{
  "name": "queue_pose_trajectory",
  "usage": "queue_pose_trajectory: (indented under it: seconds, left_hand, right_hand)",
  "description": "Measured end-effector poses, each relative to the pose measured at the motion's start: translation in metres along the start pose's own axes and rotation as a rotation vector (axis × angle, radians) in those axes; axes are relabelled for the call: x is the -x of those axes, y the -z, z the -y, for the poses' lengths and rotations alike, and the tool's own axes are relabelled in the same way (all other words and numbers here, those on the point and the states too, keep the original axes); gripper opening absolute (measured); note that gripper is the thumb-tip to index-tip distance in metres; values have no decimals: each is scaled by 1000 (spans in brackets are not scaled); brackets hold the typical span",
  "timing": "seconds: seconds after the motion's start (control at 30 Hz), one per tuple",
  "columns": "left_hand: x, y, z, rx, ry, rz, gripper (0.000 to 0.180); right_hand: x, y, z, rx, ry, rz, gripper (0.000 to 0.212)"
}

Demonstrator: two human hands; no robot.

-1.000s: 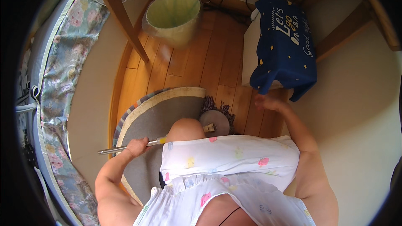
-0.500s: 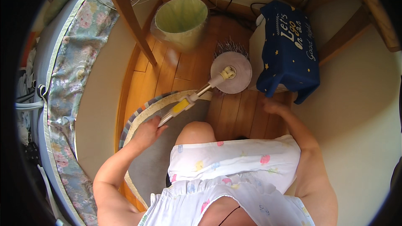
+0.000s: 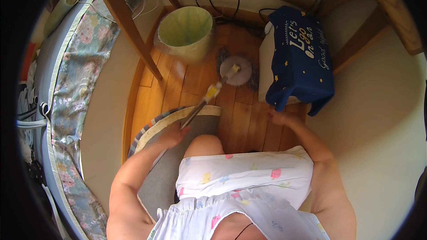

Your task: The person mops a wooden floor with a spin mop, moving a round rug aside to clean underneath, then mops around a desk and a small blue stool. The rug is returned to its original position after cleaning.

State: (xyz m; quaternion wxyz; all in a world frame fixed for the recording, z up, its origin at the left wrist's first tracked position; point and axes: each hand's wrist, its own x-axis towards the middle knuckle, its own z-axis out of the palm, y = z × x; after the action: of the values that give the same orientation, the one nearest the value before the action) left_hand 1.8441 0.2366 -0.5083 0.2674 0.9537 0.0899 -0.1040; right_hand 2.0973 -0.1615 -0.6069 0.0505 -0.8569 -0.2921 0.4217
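My left hand [image 3: 172, 137] is closed around the metal handle of a mop [image 3: 195, 114]. The handle slants away to a round, pale mop head [image 3: 235, 71] with grey strands, which rests on the wooden floor and is slightly blurred. My right hand [image 3: 281, 118] is by the lower near corner of a box-shaped thing draped in a dark blue cloth [image 3: 299, 62] with stars and lettering. Its fingers look curled at that edge; what they grip is hidden.
A pale green lined bin [image 3: 187, 33] stands left of the mop head. Wooden legs [image 3: 129, 26] rise at left and right, with cables along the back wall. A grey mat [image 3: 164, 178] lies by my knee. A bed with a floral cover [image 3: 75, 93] runs along the left.
My left hand has pushed the mop head farther away across the floor, and its strands have swung round to the sides. My right hand stays by the covered box. The view has shifted slightly.
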Motion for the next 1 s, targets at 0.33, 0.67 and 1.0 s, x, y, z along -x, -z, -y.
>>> queue_pose_trajectory:
  seconds: [0.33, 0.67, 1.0]
  left_hand:
    - [-196, 52, -78, 289, 336, 326, 40]
    - [-233, 15, -83, 343, 174, 143, 42]
    - [-23, 44, -24, 452, 527, 154, 31]
  right_hand:
    - [17, 11, 17, -197, 11, -50, 30]
    - [-3, 3, 1, -8, 79, -59, 30]
    - [4, 69, 107, -203, 61, 272, 33]
